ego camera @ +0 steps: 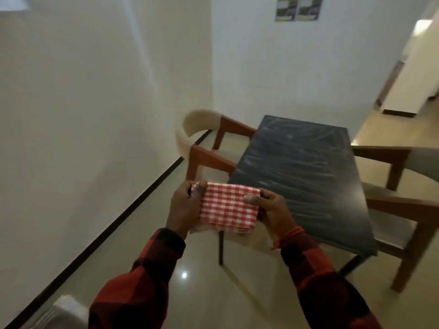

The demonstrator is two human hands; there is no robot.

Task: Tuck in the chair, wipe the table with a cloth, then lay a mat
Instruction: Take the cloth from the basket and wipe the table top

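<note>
Pinching the folded checked mat (228, 207) between left grip (184, 210) and right grip (268, 210), both risk unfolding it crookedly at the counter (304, 167), 1 o'clock.

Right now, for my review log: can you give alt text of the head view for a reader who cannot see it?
Both hands, left hand and right hand, grip a folded red-and-white checked cloth in the air before a dark table. One wooden chair stands at the table's left side by a white wall, another chair at its right.
</note>
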